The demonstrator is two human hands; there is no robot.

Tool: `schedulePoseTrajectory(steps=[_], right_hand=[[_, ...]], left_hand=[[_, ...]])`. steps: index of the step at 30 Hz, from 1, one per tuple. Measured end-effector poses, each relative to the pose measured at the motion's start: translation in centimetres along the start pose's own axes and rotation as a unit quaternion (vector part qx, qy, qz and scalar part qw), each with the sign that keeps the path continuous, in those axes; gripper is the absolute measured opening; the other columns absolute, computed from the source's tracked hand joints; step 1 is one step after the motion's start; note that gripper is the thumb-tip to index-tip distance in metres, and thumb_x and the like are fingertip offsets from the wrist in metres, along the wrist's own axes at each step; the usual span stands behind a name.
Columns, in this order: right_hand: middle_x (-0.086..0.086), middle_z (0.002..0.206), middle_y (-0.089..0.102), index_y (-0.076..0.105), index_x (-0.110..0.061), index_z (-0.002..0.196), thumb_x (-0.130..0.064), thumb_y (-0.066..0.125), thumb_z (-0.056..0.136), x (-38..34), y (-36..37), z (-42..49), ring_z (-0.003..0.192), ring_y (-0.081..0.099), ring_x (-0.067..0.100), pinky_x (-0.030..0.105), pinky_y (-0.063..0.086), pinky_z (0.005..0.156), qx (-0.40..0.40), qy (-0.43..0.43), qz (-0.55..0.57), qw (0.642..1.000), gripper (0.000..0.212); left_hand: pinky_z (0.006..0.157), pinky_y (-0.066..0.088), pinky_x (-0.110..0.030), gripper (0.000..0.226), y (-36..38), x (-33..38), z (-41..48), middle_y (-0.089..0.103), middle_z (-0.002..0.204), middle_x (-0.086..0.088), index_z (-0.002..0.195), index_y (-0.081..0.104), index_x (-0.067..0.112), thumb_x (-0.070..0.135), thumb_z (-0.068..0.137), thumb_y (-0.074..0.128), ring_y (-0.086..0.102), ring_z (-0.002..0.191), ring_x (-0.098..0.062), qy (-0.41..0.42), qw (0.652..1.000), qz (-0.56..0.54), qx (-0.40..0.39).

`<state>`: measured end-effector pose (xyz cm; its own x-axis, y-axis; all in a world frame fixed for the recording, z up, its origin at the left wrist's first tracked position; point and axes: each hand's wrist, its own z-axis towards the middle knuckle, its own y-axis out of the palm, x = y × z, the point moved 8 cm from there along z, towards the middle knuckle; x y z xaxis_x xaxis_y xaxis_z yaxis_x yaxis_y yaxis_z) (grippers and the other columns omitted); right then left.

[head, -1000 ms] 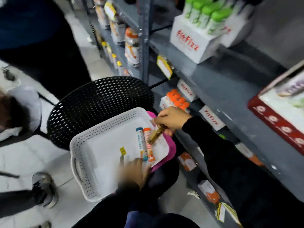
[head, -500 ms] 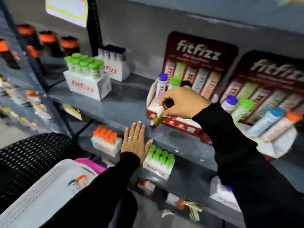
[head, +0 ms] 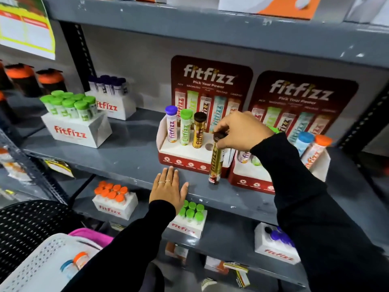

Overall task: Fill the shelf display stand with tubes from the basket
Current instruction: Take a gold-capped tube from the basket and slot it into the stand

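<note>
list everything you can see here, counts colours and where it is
display stand: one, red and white, middle shelf, holds purple, green and brown-capped tubes, open hole beside them
second display stand: one, red and white, right of the first, blue and orange-capped tubes visible
gold tube: one, brown cap, held upright before the first stand
white fitfizz boxes: several, green, purple or orange caps, middle and lower shelves
basket: one, white, bottom left, orange-capped tube inside
chair: one, black mesh, under the basket
left hand: flat on the shelf edge
right hand: pinching the gold tube's cap
</note>
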<state>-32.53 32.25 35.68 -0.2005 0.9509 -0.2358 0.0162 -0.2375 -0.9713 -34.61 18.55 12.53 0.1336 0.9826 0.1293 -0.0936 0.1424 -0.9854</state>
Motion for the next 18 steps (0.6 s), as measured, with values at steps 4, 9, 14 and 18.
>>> schedulePoseTrajectory(steps=[4, 9, 14, 18], right_hand=[[0.004, 0.117, 0.070, 0.071, -0.014, 0.114, -0.012, 0.073, 0.079, 1.0, -1.2, -0.6, 0.108, 0.059, 0.019, 0.028, 0.048, 0.094, 0.006, 0.011, 0.009, 1.000, 0.035], [0.001, 0.127, 0.064, 0.071, -0.022, 0.114, -0.002, 0.065, 0.082, 3.3, -2.7, -1.7, 0.122, 0.051, 0.025, 0.033, 0.045, 0.103, 0.004, 0.049, -0.019, 0.999, 0.037], [0.003, 0.120, 0.067, 0.074, -0.016, 0.106, -0.009, 0.073, 0.080, 6.5, -3.8, -2.8, 0.124, 0.050, 0.026, 0.034, 0.042, 0.101, 0.047, 0.108, 0.013, 0.993, 0.027], [0.010, 0.120, 0.066, 0.074, -0.012, 0.108, -0.003, 0.071, 0.081, 9.9, -4.2, -3.1, 0.121, 0.052, 0.030, 0.041, 0.049, 0.101, 0.074, 0.174, -0.016, 0.982, 0.028]], left_hand=[[0.117, 0.012, -0.038, 0.113, -0.1, 0.0, 0.0, 0.026, 0.153, -0.010, 0.143, 0.024, 0.008, 0.060, 0.066, -0.040, 0.018, 0.142, -0.024, -0.001, 1.000, -0.001, 0.016], [0.117, 0.010, -0.037, 0.079, -0.3, 0.1, -0.3, 0.020, 0.155, -0.008, 0.145, 0.020, 0.009, 0.055, 0.086, -0.007, 0.014, 0.143, -0.023, -0.005, 1.000, 0.009, 0.008], [0.118, 0.009, -0.037, 0.062, -0.4, 0.2, -0.3, 0.020, 0.155, -0.009, 0.144, 0.020, 0.009, 0.048, 0.097, 0.016, 0.014, 0.143, -0.023, 0.000, 1.000, 0.005, 0.012], [0.116, 0.014, -0.038, 0.085, -0.8, 0.3, -0.4, 0.030, 0.151, -0.011, 0.142, 0.029, 0.007, 0.055, 0.081, -0.007, 0.022, 0.141, -0.026, -0.001, 1.000, -0.003, 0.024]])
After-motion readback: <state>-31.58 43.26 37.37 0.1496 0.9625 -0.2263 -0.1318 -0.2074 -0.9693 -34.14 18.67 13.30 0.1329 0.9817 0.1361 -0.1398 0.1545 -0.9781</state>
